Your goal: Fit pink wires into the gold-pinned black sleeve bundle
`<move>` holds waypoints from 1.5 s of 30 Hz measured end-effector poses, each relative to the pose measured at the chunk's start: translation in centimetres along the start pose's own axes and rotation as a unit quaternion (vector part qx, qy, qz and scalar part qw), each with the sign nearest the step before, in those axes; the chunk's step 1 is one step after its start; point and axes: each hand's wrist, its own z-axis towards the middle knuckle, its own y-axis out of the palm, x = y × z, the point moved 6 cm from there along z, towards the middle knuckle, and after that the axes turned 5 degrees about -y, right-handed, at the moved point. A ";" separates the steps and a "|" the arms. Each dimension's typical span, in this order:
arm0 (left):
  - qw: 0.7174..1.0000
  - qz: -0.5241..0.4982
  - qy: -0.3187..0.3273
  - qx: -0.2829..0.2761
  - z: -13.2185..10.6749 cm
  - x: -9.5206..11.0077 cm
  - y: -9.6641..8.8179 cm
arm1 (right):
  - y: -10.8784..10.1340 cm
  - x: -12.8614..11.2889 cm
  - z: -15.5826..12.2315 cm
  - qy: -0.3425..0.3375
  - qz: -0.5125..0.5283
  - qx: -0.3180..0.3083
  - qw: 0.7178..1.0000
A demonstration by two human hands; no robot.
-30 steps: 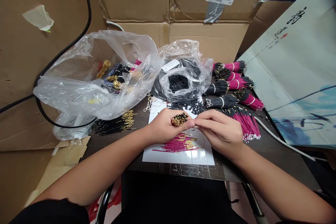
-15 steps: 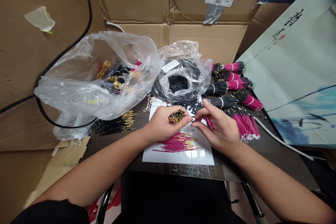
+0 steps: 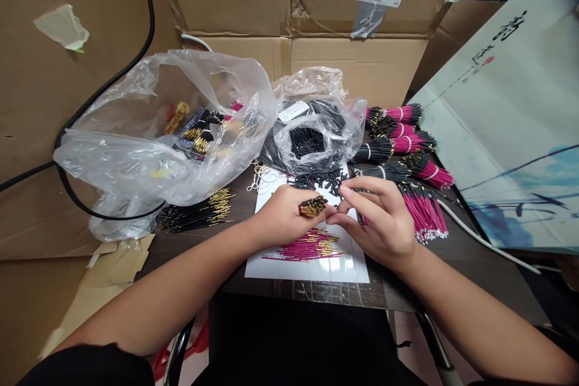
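Observation:
My left hand (image 3: 281, 217) is closed around a bundle of thin wires (image 3: 313, 207), their gold-tipped, black-sleeved ends showing above the thumb. Close beside it, my right hand (image 3: 384, 226) has its thumb and fingertips together at the left thumb's tip; whatever they pinch is too small to make out. Below the hands, loose pink wires with gold ends (image 3: 303, 248) lie on a white sheet (image 3: 262, 269). Small black sleeves (image 3: 310, 181) are scattered just beyond the hands. Behind these stands an open plastic bag (image 3: 283, 160) full of such black pieces.
At left, a large clear bag (image 3: 113, 157) holds more wire bundles, with black wires (image 3: 194, 214) in front of it. Several banded bundles (image 3: 380, 151) and loose pink wires (image 3: 423, 214) lie at right. Rubber bands (image 3: 261, 178) sit mid-table. Cardboard (image 3: 362, 66) closes off the back.
The bundle in my left hand has tilted, its gold ends now pointing more to the right. My right hand's fingers have shifted in against the left thumb.

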 end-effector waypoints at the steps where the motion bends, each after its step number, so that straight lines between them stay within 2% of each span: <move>1: 1.000 -0.005 -0.002 -0.007 0.0 0.0 0.2 | -0.1 -0.2 0.1 -0.002 0.000 0.008 1.000; 4: 1.000 -0.025 -0.007 -0.010 0.1 0.1 0.4 | -0.2 -0.5 0.3 0.006 -0.002 0.020 1.000; 7: 1.000 -0.022 -0.002 0.010 0.0 0.4 0.3 | -0.3 -0.2 0.2 0.016 -0.018 0.023 0.999; 11: 0.998 0.003 0.045 0.049 -0.3 1.1 -0.4 | -0.5 1.0 -0.1 0.064 0.001 0.027 0.998; 15: 0.990 0.025 0.103 0.094 -0.7 1.5 -1.2 | 0.4 2.2 -0.3 0.141 0.065 -0.037 0.987; 19: 0.986 0.058 0.119 0.097 -0.8 1.1 -1.2 | 1.2 2.4 -0.3 0.172 0.115 -0.075 0.975; 23: 0.986 0.069 0.110 0.102 -0.9 0.8 -1.2 | 0.9 2.9 -0.5 0.213 0.110 -0.049 0.970; 26: 0.985 0.085 0.103 0.106 -0.9 0.7 -1.1 | 0.3 3.3 -0.7 0.243 0.097 0.000 0.965; 28: 0.985 0.108 0.093 0.101 -0.8 0.5 -0.9 | -0.4 2.9 -0.5 0.226 0.088 0.041 0.969; 30: 0.984 0.135 0.074 0.091 -0.6 0.3 -0.7 | -1.0 1.9 -0.1 0.174 0.081 0.061 0.980; 33: 0.982 0.166 0.041 0.075 -0.4 -0.2 -0.4 | -1.1 0.1 0.6 0.095 0.061 0.025 0.993; 36: 0.981 0.183 0.022 0.066 -0.3 -0.4 -0.3 | -0.8 -0.9 0.8 0.056 0.039 -0.023 0.997; 45: 0.972 0.224 0.016 0.064 -0.3 -0.3 -0.1 | -0.3 -1.0 0.7 0.027 0.013 -0.043 0.999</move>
